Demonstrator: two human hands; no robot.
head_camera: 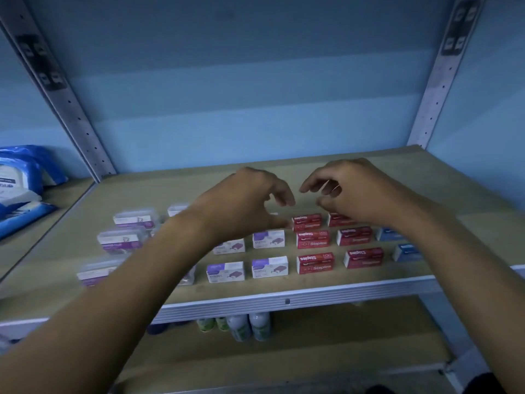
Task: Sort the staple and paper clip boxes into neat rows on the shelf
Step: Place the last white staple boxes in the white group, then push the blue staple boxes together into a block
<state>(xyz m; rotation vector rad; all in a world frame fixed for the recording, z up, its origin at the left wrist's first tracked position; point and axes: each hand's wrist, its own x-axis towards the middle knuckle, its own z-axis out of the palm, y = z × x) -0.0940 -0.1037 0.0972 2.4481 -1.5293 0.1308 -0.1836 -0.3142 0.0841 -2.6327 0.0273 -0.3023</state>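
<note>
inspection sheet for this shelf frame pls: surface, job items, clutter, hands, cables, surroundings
Surface: tan shelf board, bare behind the boxes.
Job's things: clear paper clip boxes at left, purple-and-white staple boxes in the middle, red staple boxes next, blue boxes at right, all in rows.
Clutter: nothing seen.
Hands: left hand and right hand hover over the back row, fingers loosely curled, holding nothing.
Cables: nothing seen.
Surroundings: blue wipe packs on the neighbouring shelf, bottles on the shelf below, blue wall behind.
</note>
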